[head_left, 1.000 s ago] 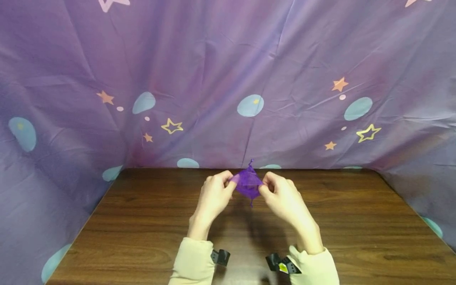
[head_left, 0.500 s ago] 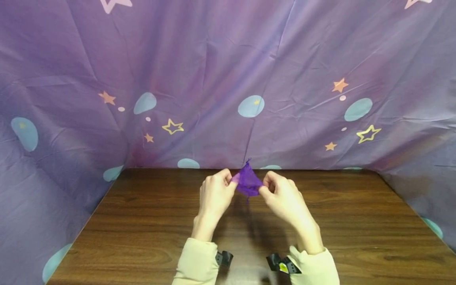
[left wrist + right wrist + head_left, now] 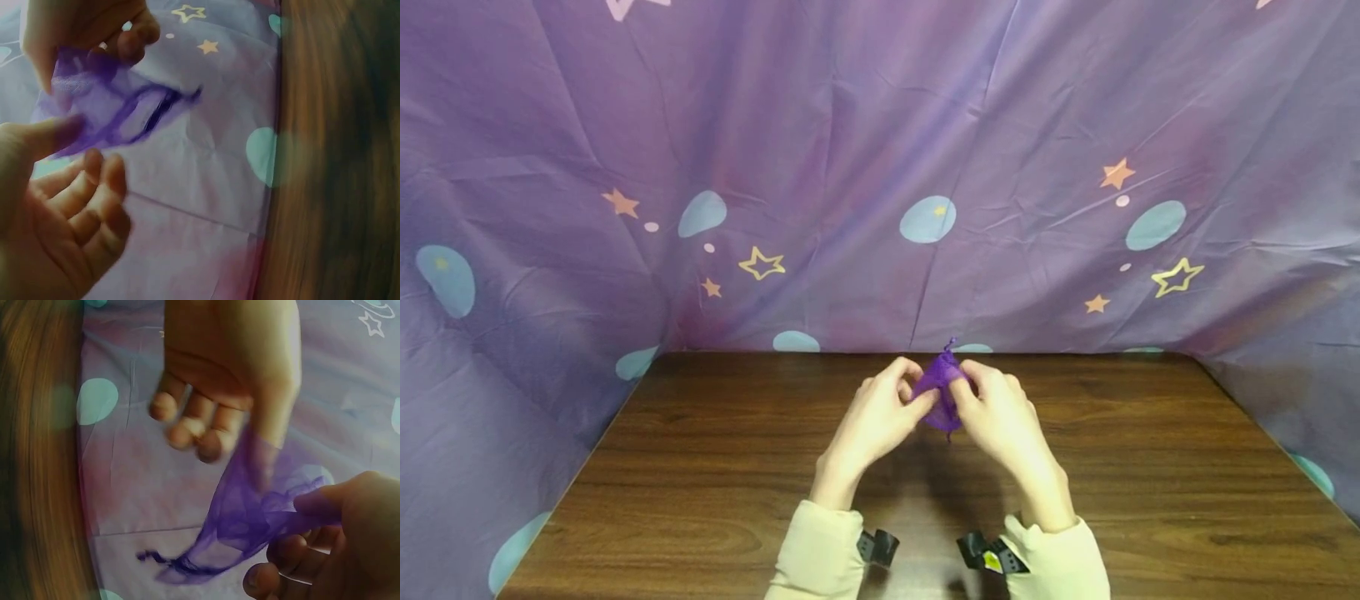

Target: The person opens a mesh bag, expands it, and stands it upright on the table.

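A small sheer purple drawstring pouch (image 3: 950,417) is held up over the table between the two hands. Its dark cord (image 3: 164,107) runs along the gathered part and ends in a small knot. The right hand (image 3: 1000,412) pinches one side of the pouch between thumb and fingers. From the other side the left hand (image 3: 883,412) reaches in, its thumb (image 3: 264,464) showing through the thin fabric. The left hand's other fingers (image 3: 187,428) are loosely bent and stand apart from the cloth. Whether anything lies inside the pouch cannot be made out.
A dark wooden table (image 3: 700,467) lies under both hands. Behind it and at its sides hangs a purple curtain (image 3: 850,167) printed with stars and ovals. Black wrist cameras (image 3: 880,547) sit by the light sleeves (image 3: 820,546).
The left hand has moved right, toward the right hand, and its thumb has gone from the pouch's left edge into the fabric. The pouch has shifted slightly right and bunched; the right hand barely moved.
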Motion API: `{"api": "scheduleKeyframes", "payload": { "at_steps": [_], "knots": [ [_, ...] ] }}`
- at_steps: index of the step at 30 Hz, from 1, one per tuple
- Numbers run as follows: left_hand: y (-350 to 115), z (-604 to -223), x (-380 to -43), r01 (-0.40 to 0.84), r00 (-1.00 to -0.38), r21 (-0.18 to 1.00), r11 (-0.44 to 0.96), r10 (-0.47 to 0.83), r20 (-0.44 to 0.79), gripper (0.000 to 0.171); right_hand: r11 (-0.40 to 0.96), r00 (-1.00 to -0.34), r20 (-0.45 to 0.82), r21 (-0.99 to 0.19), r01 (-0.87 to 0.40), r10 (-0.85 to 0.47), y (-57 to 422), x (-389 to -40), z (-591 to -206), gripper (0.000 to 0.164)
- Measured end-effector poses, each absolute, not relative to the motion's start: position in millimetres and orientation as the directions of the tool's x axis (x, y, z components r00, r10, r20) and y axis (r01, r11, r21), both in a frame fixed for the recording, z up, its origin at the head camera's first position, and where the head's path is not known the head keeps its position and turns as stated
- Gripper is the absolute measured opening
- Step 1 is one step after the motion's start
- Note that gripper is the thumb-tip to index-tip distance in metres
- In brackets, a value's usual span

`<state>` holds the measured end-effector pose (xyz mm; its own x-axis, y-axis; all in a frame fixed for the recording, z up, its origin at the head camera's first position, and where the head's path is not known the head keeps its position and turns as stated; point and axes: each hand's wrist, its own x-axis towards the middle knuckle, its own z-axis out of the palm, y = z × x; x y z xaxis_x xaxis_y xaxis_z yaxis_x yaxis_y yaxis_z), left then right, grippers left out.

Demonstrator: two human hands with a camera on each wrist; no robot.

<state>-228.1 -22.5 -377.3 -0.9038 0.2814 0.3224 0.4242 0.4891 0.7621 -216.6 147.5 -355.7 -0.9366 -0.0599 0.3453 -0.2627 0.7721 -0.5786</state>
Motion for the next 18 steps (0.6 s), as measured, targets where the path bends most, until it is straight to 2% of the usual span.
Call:
{"api": "scheduleKeyframes", "payload": {
  "at_steps": [2,5,10,13,18],
  "knots": [
    [-25.5,-376.4,-226.9,0.420,-0.903,0.747,0.516,0.321,0.287,0.015,0.769,-0.943,0.330,-0.592,-0.240,-0.040,149.8,-216.4,-354.6,0.027],
    [-29.5,-374.9,-226.9,0.442,-0.893,0.706,0.553,0.342,0.291,0.016,0.764,-0.948,0.317,-0.607,-0.219,-0.020,152.9,-215.6,-352.7,0.027],
    [-34.4,-370.5,-226.7,0.444,-0.895,0.660,0.606,0.265,0.359,0.015,0.741,-0.954,0.300,-0.641,-0.198,0.004,155.3,-214.1,-350.0,0.029],
    [-38.0,-368.2,-225.2,0.417,-0.904,0.620,0.664,0.233,0.358,0.016,0.740,-0.957,0.289,-0.644,-0.194,0.000,153.1,-214.1,-350.4,0.028],
    [-43.6,-366.5,-223.0,0.421,-0.905,0.577,0.700,0.277,0.323,0.015,0.747,-0.955,0.295,-0.627,-0.221,-0.035,147.4,-214.5,-353.1,0.028]
  ]
}}
